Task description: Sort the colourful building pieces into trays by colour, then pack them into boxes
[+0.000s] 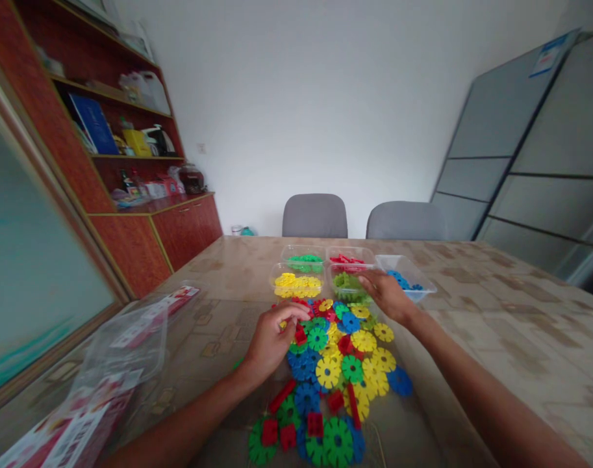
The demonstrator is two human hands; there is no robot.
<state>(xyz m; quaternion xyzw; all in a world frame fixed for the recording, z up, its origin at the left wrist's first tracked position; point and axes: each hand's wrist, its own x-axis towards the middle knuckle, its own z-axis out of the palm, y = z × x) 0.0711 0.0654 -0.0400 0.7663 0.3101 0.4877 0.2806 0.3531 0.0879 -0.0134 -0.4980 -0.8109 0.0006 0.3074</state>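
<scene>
A loose pile of notched plastic discs [328, 372] in yellow, blue, green and red lies before me, with red blocks [315, 424] and a red rod [353, 406] among them. My left hand [275, 330] is at the pile's far left side, thumb and fingers closed together by some red pieces; whatever is between the fingertips is hidden. Over the clear box of olive-green pieces [347, 286] reaches my right hand [386, 294], its fingers stretched out at the box's right side. No piece shows in those fingers.
Beside that box stands a clear box of yellow discs [273, 286]. Behind are boxes with green pieces [304, 259] and red pieces [345, 259]; a box [427, 286] at right holds blue pieces. Empty packaging [125, 341] lies left. Two grey chairs [314, 216] stand beyond the table.
</scene>
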